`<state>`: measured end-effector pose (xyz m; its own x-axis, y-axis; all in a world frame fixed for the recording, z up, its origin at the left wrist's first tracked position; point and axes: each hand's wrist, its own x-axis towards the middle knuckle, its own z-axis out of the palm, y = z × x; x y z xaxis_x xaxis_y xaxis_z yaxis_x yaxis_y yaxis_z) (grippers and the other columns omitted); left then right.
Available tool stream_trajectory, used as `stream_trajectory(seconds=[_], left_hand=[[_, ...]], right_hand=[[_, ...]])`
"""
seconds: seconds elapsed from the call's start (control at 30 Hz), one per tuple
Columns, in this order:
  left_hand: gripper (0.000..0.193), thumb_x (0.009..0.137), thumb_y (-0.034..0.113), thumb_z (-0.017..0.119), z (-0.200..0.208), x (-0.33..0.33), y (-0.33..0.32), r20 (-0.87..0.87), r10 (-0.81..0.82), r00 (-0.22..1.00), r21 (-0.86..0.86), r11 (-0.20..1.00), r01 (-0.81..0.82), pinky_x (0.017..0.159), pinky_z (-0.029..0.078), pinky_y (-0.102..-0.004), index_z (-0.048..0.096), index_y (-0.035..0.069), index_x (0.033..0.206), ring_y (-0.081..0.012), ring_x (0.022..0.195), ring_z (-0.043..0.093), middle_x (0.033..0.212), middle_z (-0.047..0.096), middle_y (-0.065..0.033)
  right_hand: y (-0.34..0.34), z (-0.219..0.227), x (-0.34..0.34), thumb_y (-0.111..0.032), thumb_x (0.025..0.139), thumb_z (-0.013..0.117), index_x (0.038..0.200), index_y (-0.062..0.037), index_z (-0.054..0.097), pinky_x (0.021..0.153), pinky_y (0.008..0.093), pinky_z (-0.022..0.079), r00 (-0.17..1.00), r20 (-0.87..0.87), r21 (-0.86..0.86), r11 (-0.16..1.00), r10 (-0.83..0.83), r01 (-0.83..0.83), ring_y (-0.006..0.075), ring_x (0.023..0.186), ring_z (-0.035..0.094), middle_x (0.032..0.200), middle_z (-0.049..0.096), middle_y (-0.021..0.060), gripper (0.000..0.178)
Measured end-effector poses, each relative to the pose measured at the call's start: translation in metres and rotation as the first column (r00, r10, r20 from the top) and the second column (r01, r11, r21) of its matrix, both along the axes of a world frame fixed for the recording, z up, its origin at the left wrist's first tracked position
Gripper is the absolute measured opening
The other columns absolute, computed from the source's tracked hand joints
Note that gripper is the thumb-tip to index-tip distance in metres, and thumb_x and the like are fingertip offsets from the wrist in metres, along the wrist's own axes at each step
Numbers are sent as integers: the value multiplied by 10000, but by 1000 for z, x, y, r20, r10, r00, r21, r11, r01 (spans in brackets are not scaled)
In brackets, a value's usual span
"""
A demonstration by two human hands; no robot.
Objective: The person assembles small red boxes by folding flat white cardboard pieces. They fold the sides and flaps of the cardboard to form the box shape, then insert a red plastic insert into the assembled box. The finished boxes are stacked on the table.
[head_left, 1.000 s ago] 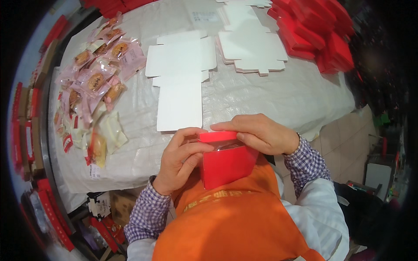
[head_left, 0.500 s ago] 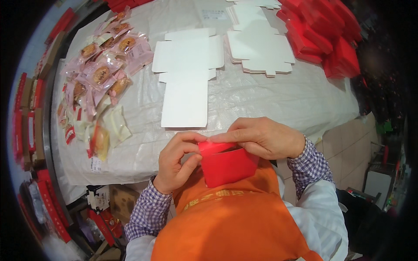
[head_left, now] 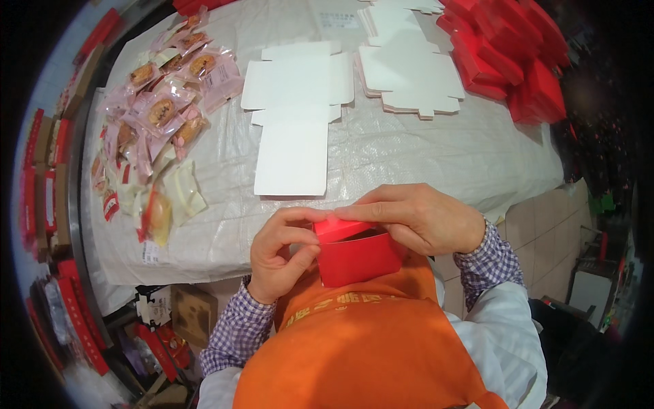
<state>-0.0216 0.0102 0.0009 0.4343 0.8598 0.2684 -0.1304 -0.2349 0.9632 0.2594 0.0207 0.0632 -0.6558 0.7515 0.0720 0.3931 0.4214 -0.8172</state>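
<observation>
A small red cardboard box [head_left: 360, 260] is held against my orange apron at the table's near edge. Its top flap is partly folded down, with a dark gap along the near side. My left hand [head_left: 281, 252] grips the box's left end, thumb at the near face and index finger on the flap's corner. My right hand [head_left: 421, 217] lies over the far right of the top, fingertips on the flap and thumb by the gap. Beyond them, a flat white box blank [head_left: 291, 150] lies on the covered table. The inside of the box cannot be seen.
Wrapped pastries [head_left: 162, 112] in clear and pink packets are heaped on the left of the white-covered table [head_left: 422, 160]. A stack of white box blanks [head_left: 412, 78] lies at the far right, beside piled red boxes [head_left: 507, 51]. Cartons [head_left: 194, 315] stand below on the left.
The box has turned slightly and its near face looks more level. Both hands keep hold of it, still pressing at the flap.
</observation>
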Motion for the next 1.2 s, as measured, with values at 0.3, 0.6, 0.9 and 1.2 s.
stream_trajectory(seconds=[0.3, 0.6, 0.9, 1.2], left_hand=[[120, 892, -68, 653, 2, 1, -3, 2, 39, 999, -18, 999, -39, 753, 530, -271, 634, 6, 983, -147, 884, 636, 1228, 641, -191], [207, 972, 10, 565, 3, 15, -2, -19, 86, 996, 0, 996, -86, 956, 495, -342, 678, 13, 1145, -239, 1075, 623, 1204, 638, -159], [226, 1017, 149, 594, 4, 19, 4, -97, 19, 995, 139, 990, -5, 935, 508, -356, 722, 52, 1177, -261, 1080, 614, 1211, 607, -166], [340, 1058, 313, 566, -7, 28, 2, -121, 111, 986, 190, 978, -87, 949, 499, -380, 726, 36, 1171, -282, 1109, 610, 1243, 620, -189]], right_hand=[[-6, 6, -6, 34, 796, 533, 1416, -152, 605, 878, 432, 566, 997, 75, 22, 999, -28, 27, 394, 968, 675, 1120, 676, 185, 651], [-4, 9, -1, 10, 851, 526, 1406, -65, 597, 928, 414, 556, 998, 57, -67, 998, 4, 0, 388, 1054, 674, 1229, 666, 208, 564], [-9, 6, 7, -145, 930, 588, 1395, -5, 567, 943, 434, 546, 1000, -11, -69, 997, -24, 23, 407, 1099, 657, 1263, 654, 221, 487], [-24, -10, 16, -229, 984, 552, 1325, 20, 628, 1054, 412, 478, 939, -267, -192, 966, -218, 170, 365, 1250, 596, 1404, 580, 227, 429]])
